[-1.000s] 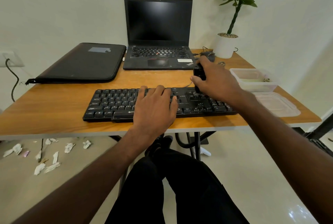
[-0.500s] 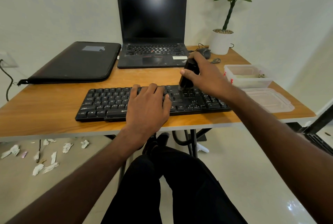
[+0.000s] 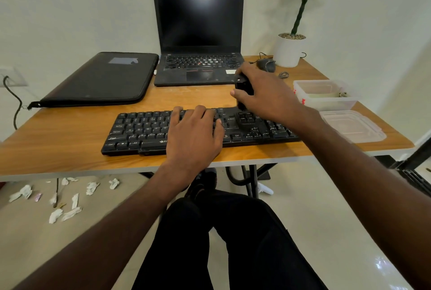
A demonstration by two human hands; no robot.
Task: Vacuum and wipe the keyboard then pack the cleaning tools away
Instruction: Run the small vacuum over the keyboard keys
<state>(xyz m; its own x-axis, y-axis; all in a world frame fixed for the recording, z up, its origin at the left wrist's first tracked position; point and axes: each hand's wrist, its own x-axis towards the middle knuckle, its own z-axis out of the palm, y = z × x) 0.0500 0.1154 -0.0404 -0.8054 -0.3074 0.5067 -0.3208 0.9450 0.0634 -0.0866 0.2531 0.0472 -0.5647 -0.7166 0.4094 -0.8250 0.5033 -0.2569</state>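
A black keyboard [image 3: 144, 130] lies across the near side of the wooden table [image 3: 70, 131]. My left hand [image 3: 194, 137] rests flat on its middle keys, fingers straight. My right hand [image 3: 263, 95] grips a small black handheld vacuum [image 3: 243, 90], held upright with its lower end over the keys at the keyboard's right part. Most of the vacuum is hidden by my fingers.
An open black laptop [image 3: 198, 40] and a black sleeve [image 3: 100, 79] lie behind the keyboard. A mouse [image 3: 265, 64], a potted plant [image 3: 290, 50], a clear plastic box [image 3: 324, 95] and its lid [image 3: 352, 125] are at the right. Paper scraps [image 3: 65, 203] litter the floor.
My right hand moved the vacuum left along the keyboard's right part, then slightly back. The left hand stayed flat on the keys. The camera shifted a little.
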